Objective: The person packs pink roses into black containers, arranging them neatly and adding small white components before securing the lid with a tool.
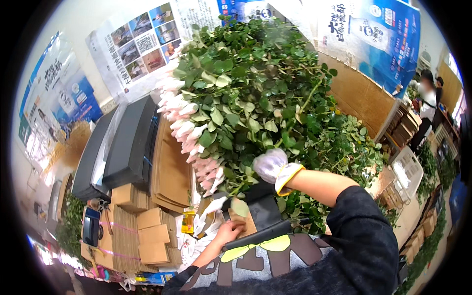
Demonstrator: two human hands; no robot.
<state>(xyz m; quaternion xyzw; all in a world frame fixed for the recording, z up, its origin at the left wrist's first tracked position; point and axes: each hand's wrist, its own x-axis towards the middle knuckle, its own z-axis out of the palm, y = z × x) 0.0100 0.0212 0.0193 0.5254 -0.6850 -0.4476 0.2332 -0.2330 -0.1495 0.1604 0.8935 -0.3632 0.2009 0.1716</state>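
Note:
A big heap of leafy rose stems (pixel 246 93) fills the middle, their pale pink heads (pixel 184 130), apparently wrapped, lined up along its left side. At the heap's near edge is my right hand (pixel 270 165), in a whitish glove with a yellow cuff. Its fingers look closed, but leaves hide what they hold. My bare left hand (pixel 228 231) is low in front of me, its fingers curled at the left edge of a brown cardboard sheet (pixel 249 224). Just beyond that hand lie a white-wrapped bud (pixel 215 204) and a large pale leaf (pixel 239 207). A black sheet (pixel 263 205) lies beside the cardboard.
On the left are dark grey foam blocks (pixel 129 142), stacked cardboard pieces (pixel 153 241) and a phone (pixel 91 227). A yellow box (pixel 188 222) sits near my left forearm. A cardboard panel (pixel 361 96) bounds the heap's right side. Another person (pixel 427 105) stands far right, near a white crate (pixel 407 172).

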